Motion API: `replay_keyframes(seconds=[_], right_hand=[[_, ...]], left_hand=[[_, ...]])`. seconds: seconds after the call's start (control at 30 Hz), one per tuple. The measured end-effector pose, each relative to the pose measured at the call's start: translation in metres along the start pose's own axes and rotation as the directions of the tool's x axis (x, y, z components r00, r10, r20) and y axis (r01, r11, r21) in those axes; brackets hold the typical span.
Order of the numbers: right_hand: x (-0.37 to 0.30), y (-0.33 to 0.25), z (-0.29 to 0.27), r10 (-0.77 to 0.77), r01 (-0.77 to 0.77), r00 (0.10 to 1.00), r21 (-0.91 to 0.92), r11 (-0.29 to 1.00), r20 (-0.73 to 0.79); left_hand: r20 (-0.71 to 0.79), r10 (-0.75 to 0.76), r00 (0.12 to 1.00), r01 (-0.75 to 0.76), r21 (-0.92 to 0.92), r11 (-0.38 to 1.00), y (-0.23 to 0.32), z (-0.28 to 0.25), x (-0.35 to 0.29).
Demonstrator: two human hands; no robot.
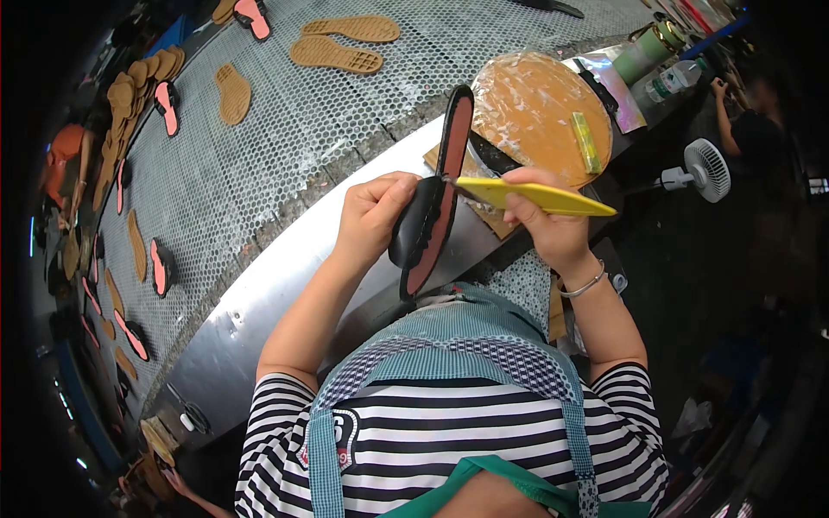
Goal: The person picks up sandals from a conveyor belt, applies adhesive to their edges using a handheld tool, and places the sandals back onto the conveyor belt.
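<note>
- Perforated, pale-grey mesh surface (285, 104) spreads beyond and left of the slipper, with tan, textured soles (335, 57) on it.
- Left hand (371, 216): fingers curled closed, pinching the smooth black upper of the pink-lined slipper (420, 220), tilted on edge above the apron's waist.
- Right hand (548, 226): thumb and fingers clasp a flat, tapering yellow tool (544, 198), narrow tip at the slipper's upper.
- Right beyond the slipper: round, plastic-wrapped orange disc (522, 104).
</note>
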State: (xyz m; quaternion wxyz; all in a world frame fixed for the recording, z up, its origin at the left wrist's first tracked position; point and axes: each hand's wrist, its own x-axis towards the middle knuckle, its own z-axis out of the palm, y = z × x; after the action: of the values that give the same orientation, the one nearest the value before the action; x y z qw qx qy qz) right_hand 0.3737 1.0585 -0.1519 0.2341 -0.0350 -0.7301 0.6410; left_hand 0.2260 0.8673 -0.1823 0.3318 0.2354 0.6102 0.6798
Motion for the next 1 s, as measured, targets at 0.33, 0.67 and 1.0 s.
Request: replay_keyframes(seconds=[0.33,0.67,1.0], right_hand=[[0.017,0.004,-0.004,0.159,-0.134,0.983,0.225,0.965,-0.094],[0.062,0.012,-0.030,0.119,-0.020,0.922,0.260,0.965,-0.368],[0.058,0.037,-0.039,0.262,-0.159,0.892,0.287,0.945,-0.368]], left_hand=[[0.008,0.047,0.999,-0.048,0.022,0.999,0.003,0.013,0.004],[0.189,0.162,0.968,-0.193,0.158,0.968,0.007,0.018,0.004],[-0.169,0.041,0.985,-0.021,0.121,0.992,0.001,0.022,0.020]])
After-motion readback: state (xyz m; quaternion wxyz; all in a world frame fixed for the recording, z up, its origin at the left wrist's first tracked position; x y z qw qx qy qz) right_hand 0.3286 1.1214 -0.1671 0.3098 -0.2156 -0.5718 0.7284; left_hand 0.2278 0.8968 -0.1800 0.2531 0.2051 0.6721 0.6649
